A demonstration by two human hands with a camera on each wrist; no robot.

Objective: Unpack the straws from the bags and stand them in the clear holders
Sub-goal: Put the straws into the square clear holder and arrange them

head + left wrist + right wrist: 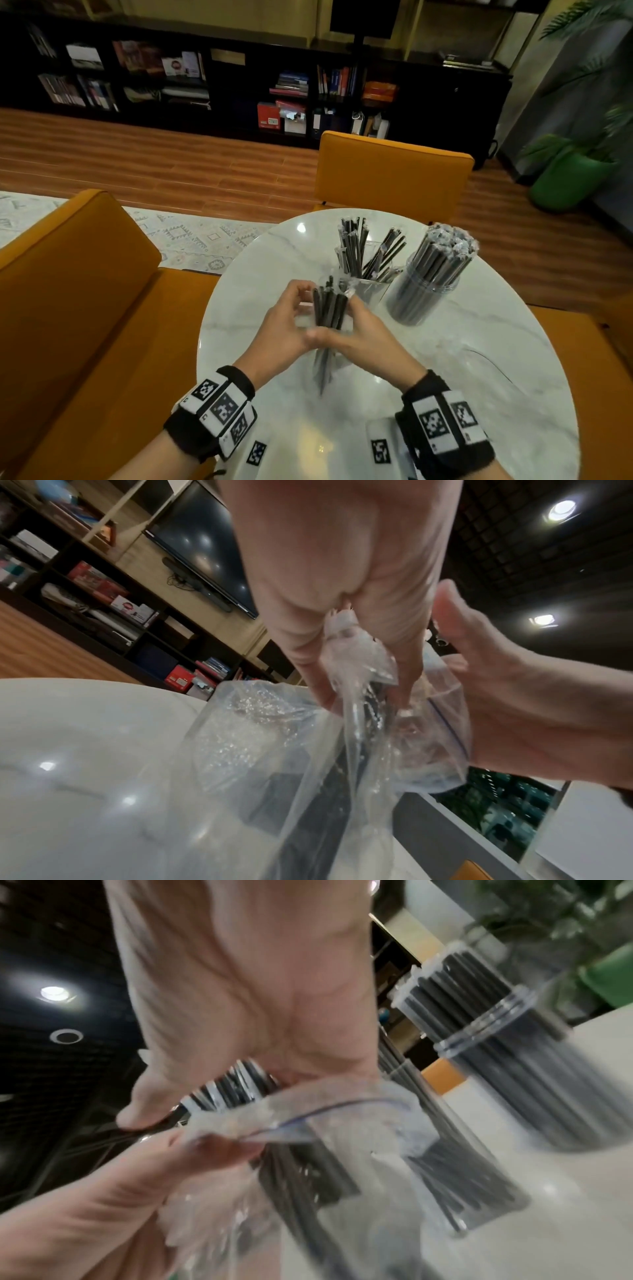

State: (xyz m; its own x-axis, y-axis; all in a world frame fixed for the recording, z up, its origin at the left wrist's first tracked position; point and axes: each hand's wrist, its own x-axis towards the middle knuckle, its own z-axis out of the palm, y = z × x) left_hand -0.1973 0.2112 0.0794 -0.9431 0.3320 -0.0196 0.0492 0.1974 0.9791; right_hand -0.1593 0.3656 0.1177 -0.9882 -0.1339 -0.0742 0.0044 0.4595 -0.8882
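Observation:
Over the middle of the white round table [479,377] both hands hold a clear zip bag [322,366] with a bundle of black wrapped straws [329,308] sticking out of its mouth. My left hand [298,315] pinches the bag's plastic [346,647] near the mouth. My right hand [359,318] curls round the straw tops [236,1085] at the blue zip edge [342,1107]. Behind the hands stand two clear holders: the nearer holder [368,284] has several loose straws, and the right holder [424,294] is packed full.
An orange chair back [394,171] stands behind the table and an orange seat [85,291] lies to the left. Tag cards [380,448] lie on the near table edge. A green pot [568,178] stands at the far right, with dark bookshelves along the wall.

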